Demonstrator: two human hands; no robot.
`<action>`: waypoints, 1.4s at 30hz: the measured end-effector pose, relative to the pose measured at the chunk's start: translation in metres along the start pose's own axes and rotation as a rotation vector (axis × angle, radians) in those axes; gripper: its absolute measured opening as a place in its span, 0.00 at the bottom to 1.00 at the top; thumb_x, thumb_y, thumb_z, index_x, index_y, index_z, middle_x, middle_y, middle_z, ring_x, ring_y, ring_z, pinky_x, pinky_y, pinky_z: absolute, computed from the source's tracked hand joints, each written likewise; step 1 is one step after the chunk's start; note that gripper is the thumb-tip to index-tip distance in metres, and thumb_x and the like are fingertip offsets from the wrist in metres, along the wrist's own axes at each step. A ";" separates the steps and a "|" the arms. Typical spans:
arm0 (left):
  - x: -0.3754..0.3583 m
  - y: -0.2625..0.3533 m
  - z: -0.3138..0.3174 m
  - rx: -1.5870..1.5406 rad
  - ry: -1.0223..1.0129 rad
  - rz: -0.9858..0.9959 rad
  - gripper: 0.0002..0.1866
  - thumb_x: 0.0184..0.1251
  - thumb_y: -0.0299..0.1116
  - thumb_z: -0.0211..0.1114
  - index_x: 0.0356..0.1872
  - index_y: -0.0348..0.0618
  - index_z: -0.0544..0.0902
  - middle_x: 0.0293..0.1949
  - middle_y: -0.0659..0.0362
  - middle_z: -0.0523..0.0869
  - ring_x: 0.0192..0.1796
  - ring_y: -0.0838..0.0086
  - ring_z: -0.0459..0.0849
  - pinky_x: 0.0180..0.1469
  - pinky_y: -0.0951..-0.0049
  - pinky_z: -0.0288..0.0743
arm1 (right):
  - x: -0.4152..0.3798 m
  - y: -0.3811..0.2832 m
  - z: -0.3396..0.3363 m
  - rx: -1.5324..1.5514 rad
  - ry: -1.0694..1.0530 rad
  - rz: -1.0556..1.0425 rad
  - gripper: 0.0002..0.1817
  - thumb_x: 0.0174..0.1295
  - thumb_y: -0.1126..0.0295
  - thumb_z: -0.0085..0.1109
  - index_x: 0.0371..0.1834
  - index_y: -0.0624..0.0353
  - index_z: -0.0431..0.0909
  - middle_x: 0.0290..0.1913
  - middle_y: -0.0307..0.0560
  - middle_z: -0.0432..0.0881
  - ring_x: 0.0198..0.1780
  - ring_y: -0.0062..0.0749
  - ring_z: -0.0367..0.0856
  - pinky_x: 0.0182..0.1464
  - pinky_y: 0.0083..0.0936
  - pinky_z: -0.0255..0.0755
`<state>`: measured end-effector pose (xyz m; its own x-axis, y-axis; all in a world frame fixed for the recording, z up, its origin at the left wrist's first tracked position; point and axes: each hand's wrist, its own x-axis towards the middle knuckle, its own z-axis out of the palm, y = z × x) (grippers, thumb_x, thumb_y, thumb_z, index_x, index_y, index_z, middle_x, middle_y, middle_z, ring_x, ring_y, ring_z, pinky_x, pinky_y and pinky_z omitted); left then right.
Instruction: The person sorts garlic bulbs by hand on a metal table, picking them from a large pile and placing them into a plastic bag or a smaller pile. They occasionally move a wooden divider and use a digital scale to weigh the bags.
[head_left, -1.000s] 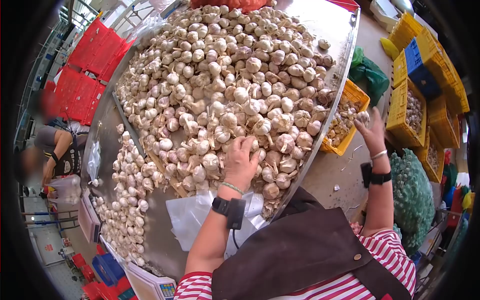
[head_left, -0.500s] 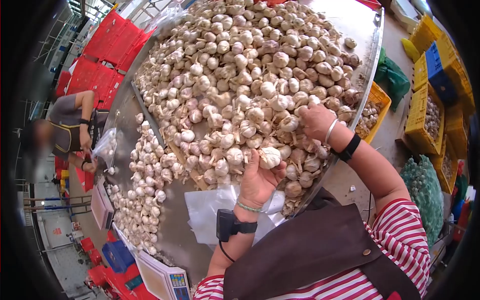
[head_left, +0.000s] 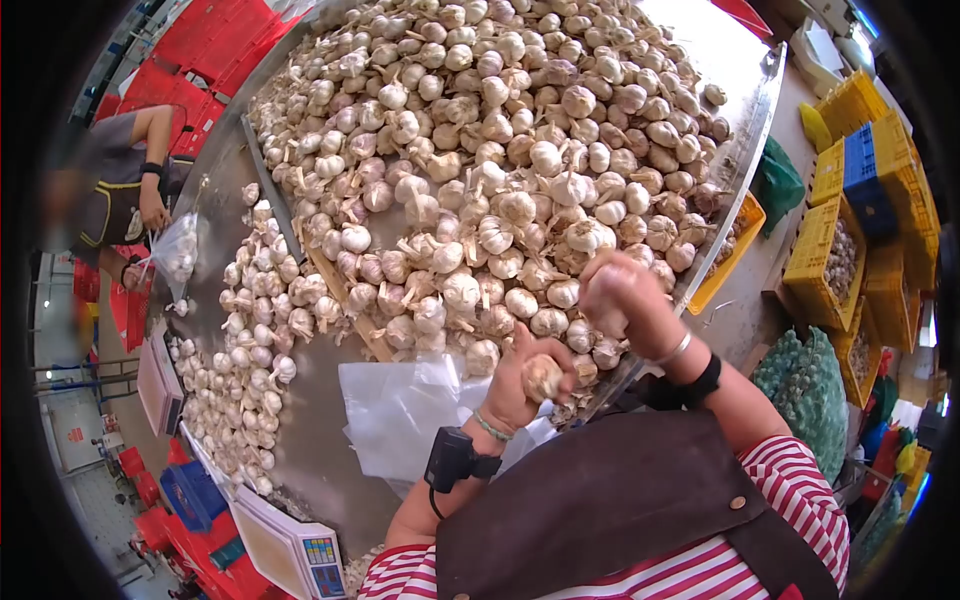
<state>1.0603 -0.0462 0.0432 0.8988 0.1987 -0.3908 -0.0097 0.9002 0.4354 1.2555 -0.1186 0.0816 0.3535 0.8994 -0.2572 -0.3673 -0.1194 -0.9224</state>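
Two hands work at the near edge of the garlic heap (head_left: 500, 150), which covers most of a steel desk (head_left: 330, 460). The left hand (head_left: 520, 385) is closed around one garlic bulb (head_left: 545, 375), gripped between thumb and fingers just below the heap's near edge. The right hand (head_left: 620, 295) sits just right of the left hand, at the heap's near-right margin; its fingers curl around a second bulb (head_left: 603, 300), pale and partly hidden by the fingers.

Each wrist carries a black strap; the left also bears a small black device (head_left: 448, 458) and a green bracelet, the right a silver bangle.

Relative to the heap:
- A clear plastic bag (head_left: 410, 410) lies flat on the desk directly below the near edge, beside the left wrist.
- A wooden strip (head_left: 340, 305) bounds the heap on its left side; beyond it lies a smaller row of bulbs (head_left: 250, 350) along the desk's left rim.
- A weighing scale (head_left: 300, 550) stands at the desk's near-left corner.
- Yellow crates (head_left: 850, 220) — some holding garlic — stand on the floor well to the right, with a blue crate (head_left: 865, 170) among them.
- Green net sacks (head_left: 810, 380) rest to the lower right.
- Red crates (head_left: 215, 25) are stacked to the far left.

A co-worker (head_left: 125, 190) stands at the far-left side of the desk, holding a filled clear bag (head_left: 178, 255).
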 end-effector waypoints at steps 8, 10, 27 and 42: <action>-0.064 0.031 -0.069 -0.369 0.026 0.347 0.24 0.72 0.56 0.56 0.52 0.45 0.76 0.47 0.52 0.82 0.36 0.68 0.85 0.34 0.68 0.84 | 0.020 -0.010 0.040 -0.872 -0.327 -0.234 0.39 0.62 0.50 0.65 0.70 0.61 0.64 0.64 0.61 0.72 0.63 0.55 0.73 0.66 0.40 0.67; -0.099 0.086 -0.081 -0.130 0.537 0.624 0.19 0.73 0.51 0.58 0.49 0.45 0.77 0.42 0.53 0.82 0.33 0.71 0.84 0.31 0.72 0.83 | 0.049 -0.013 0.011 -1.245 -0.086 -0.423 0.29 0.55 0.65 0.71 0.60 0.59 0.72 0.54 0.57 0.78 0.56 0.52 0.76 0.59 0.40 0.72; 0.018 0.078 -0.059 2.033 0.655 0.520 0.20 0.54 0.39 0.74 0.47 0.46 0.82 0.49 0.51 0.80 0.55 0.59 0.78 0.57 0.57 0.69 | 0.086 -0.042 -0.075 0.393 -0.048 0.189 0.24 0.70 0.53 0.53 0.59 0.63 0.74 0.48 0.50 0.84 0.46 0.30 0.86 0.42 0.26 0.84; -0.058 0.035 -0.052 -0.199 0.158 0.374 0.30 0.76 0.58 0.46 0.45 0.37 0.80 0.27 0.55 0.82 0.28 0.69 0.83 0.32 0.69 0.80 | 0.134 -0.036 -0.029 -1.338 0.162 -0.212 0.31 0.56 0.62 0.65 0.64 0.52 0.70 0.43 0.58 0.85 0.46 0.48 0.85 0.47 0.39 0.78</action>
<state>0.9848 -0.0059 0.0396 0.7400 0.5669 -0.3619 -0.4187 0.8094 0.4118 1.3413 -0.0060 0.0717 0.4281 0.9035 -0.0221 0.7800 -0.3817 -0.4959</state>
